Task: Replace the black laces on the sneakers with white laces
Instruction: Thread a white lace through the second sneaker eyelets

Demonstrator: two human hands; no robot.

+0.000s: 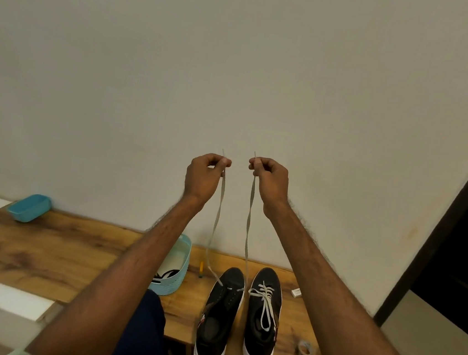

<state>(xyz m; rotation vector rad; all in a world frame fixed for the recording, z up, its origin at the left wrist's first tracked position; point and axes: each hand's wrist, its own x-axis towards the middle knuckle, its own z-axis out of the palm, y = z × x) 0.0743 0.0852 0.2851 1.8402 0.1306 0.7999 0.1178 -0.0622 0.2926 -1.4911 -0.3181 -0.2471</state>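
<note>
Both arms raised in front of a plain pale wall, hands level and near each other but apart. Left hand [205, 174]: thumb and forefinger pinch one end of the white lace [248, 225], other fingers curled in, aglet tip poking up above the pinch. Right hand [270, 178]: same pinch on the other end, tip also standing up. The two strands hang down almost parallel, slightly twisted, to the left sneaker [217, 320], where they enter the pair of eyelets nearest the toe; the eyelets behind those are bare and the tongue lies open. Right sneaker [262, 319] just beside it, black with a white sole like its mate, carries a white lace crossed up all its eyelets, loose ends lying on the tongue. Both sneakers stand toes toward the wall on the wooden desk [46, 250], heels reaching past its near edge. Pale blue basket [181, 270] left of the left sneaker, partly behind the left forearm; dark curved shapes inside, cannot tell what. Short yellow stick [201, 269], pencil-like, lies between basket and sneaker. Blue tub [29, 208] sits against the wall at the desk's far left. Small white box [296, 292] right of the right sneaker. Tape roll [304, 350] at the near edge.
</note>
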